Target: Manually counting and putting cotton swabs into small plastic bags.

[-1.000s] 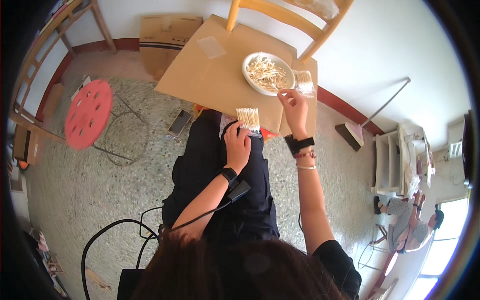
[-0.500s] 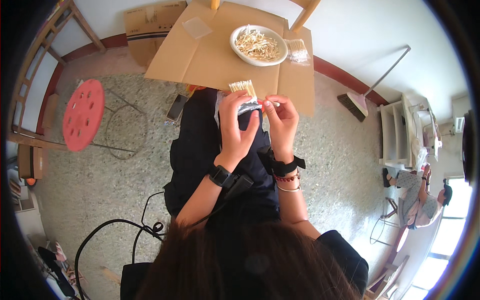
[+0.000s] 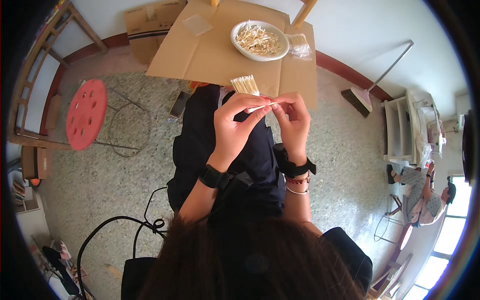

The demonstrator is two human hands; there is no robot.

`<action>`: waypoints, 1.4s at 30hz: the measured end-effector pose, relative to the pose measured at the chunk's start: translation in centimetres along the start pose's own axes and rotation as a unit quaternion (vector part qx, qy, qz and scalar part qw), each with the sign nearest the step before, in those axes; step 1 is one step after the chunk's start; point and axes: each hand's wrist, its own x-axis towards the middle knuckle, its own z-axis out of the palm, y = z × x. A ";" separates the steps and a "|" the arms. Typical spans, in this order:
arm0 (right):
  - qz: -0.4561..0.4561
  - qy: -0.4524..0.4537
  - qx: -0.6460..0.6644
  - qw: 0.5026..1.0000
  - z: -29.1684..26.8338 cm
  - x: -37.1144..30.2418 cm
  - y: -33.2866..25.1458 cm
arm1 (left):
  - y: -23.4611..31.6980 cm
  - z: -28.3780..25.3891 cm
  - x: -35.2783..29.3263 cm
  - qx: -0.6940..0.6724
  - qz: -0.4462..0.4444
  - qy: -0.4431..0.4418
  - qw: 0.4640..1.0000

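Red stool (image 3: pixel 85 113) with holes sat off left, some dark phone (image 3: pixel 180 104) lay on the speckled floor (image 3: pixel 135 182), cardboard box (image 3: pixel 150 22) by the wall (image 3: pixel 102 20), plus a broom (image 3: pixel 361 97) near white shelves (image 3: pixel 394 129).

Right hand (image 3: pixel 293 120), a second ago near white bowl (image 3: pixel 264 57), now beside left hand (image 3: pixel 232 124); cotton swab (image 3: pixel 261 106) now pinched by both.

Pale swab (image 3: pixel 262 106) held aslant, white-tipped swab bundle (image 3: pixel 244 85) just beyond, lower end hidden
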 end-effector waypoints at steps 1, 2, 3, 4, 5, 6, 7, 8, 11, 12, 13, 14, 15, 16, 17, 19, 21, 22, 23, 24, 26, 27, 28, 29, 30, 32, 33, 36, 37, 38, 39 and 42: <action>-0.014 -0.010 0.009 1.000 -0.2 0.0 -0.4 | -0.1 -0.1 -0.1 -0.062 -0.035 -0.008 0.997; -0.005 -0.033 0.026 0.999 -0.3 0.0 -0.8 | -0.1 -0.3 -0.2 -0.060 -0.037 -0.010 0.997; -0.002 -0.032 0.026 0.999 -0.4 0.0 -1.0 | 0.2 -0.3 -0.1 -0.090 -0.057 -0.015 0.994; -0.012 -0.051 0.053 0.997 -0.5 0.1 -1.3 | 0.4 -0.4 0.0 -0.120 -0.077 -0.021 0.990; -0.022 -0.071 0.080 0.994 -0.6 0.1 -1.4 | 0.4 -0.5 0.0 -0.119 -0.080 -0.021 0.989; -0.021 -0.070 0.080 0.994 -0.6 0.1 -1.4 | 0.4 -0.6 0.1 -0.122 -0.068 -0.030 0.990; -0.027 -0.079 0.090 0.992 -0.6 0.0 -1.4 | 0.4 -0.7 0.2 -0.124 -0.057 -0.039 0.990; -0.033 -0.089 0.100 0.991 -0.6 0.0 -1.4 | 0.5 -0.8 0.1 -0.124 -0.058 -0.039 0.990; -0.042 -0.077 0.098 0.991 -0.6 -0.1 -1.6 | 0.5 -1.2 0.2 -0.133 -0.080 -0.044 0.987; -0.041 -0.079 0.100 0.991 -0.4 -0.1 -1.7 | 0.3 -1.6 0.3 -0.069 -0.033 -0.056 0.996; -0.047 -0.068 0.075 0.994 -0.4 -0.2 -1.8 | 0.3 -1.9 0.4 -0.004 0.014 -0.068 0.998; -0.052 -0.056 0.050 0.996 -0.3 -0.2 -2.0 | 0.4 -2.2 0.4 -0.001 0.013 -0.067 0.998; -0.051 -0.055 0.048 0.996 -0.4 -0.2 -2.5 | 0.9 -2.1 0.7 0.088 0.053 -0.059 0.993; -0.075 -0.048 -0.008 0.996 -0.5 -0.1 -3.1 | 1.2 -2.1 0.9 0.176 0.092 -0.051 0.979; -0.097 -0.041 -0.064 0.992 -0.6 -0.1 -3.6 | 1.4 -2.0 0.9 0.174 0.091 -0.052 0.979; -0.106 -0.031 -0.080 0.991 -0.4 -0.2 -4.1 | 1.7 -1.7 0.9 0.218 0.113 -0.028 0.969; -0.114 -0.022 -0.097 0.988 -0.1 -0.4 -4.1 | 1.6 -1.5 0.7 0.213 0.113 -0.035 0.970; -0.128 -0.024 -0.100 0.986 0.0 -0.4 -4.1 | 1.6 -1.4 0.7 0.208 0.114 -0.042 0.971; -0.143 -0.027 -0.104 0.984 0.1 -0.5 -4.1 | 1.6 -1.3 0.6 0.208 0.113 -0.042 0.971; -0.143 -0.027 -0.103 0.984 0.2 -0.5 -4.1 | 1.7 -1.2 0.6 0.204 0.116 -0.044 0.971; -0.159 -0.037 -0.118 0.980 0.4 -0.5 -4.2 | 1.7 -1.2 0.5 0.201 0.119 -0.046 0.971; -0.159 -0.037 -0.118 0.979 0.3 -0.5 -4.2 | 1.7 -1.2 0.5 0.195 0.113 -0.039 0.973; -0.143 -0.039 -0.101 0.984 0.2 -0.5 -4.1 | 1.7 -1.3 0.5 0.188 0.107 -0.033 0.976; -0.127 -0.041 -0.084 0.988 0.0 -0.4 -4.0 | 1.7 -1.3 0.5 0.188 0.107 -0.033 0.976; -0.127 -0.041 -0.084 0.988 -0.1 -0.3 -3.6 | 1.7 -1.4 0.6 0.177 0.104 -0.027 0.978; -0.104 -0.034 -0.056 0.992 -0.5 -0.2 -2.7 | 1.8 -1.4 0.6 0.167 0.102 -0.022 0.981; -0.104 -0.034 -0.055 0.992 -0.6 -0.3 -2.5 | 1.8 -1.4 0.6 0.143 0.090 -0.018 0.985; -0.076 -0.044 -0.029 0.996 -0.6 -0.4 -2.0 | 2.1 -1.2 0.4 0.100 0.071 -0.016 0.992; -0.063 -0.056 -0.014 0.996 -0.5 -0.5 -1.9 | 2.1 -1.1 0.4 0.080 0.064 -0.019 0.995; -0.050 -0.067 0.002 0.996 -0.5 -0.5 -1.8 | 2.1 -1.1 0.3 0.080 0.064 -0.019 0.995; -0.050 -0.067 0.003 0.996 -0.5 -0.6 -1.7 | 2.0 -1.1 0.3 0.075 0.063 -0.029 0.995; -0.047 -0.081 0.035 0.995 -0.5 -0.9 -1.1 | 1.8 -1.2 0.0 0.054 0.047 -0.042 0.997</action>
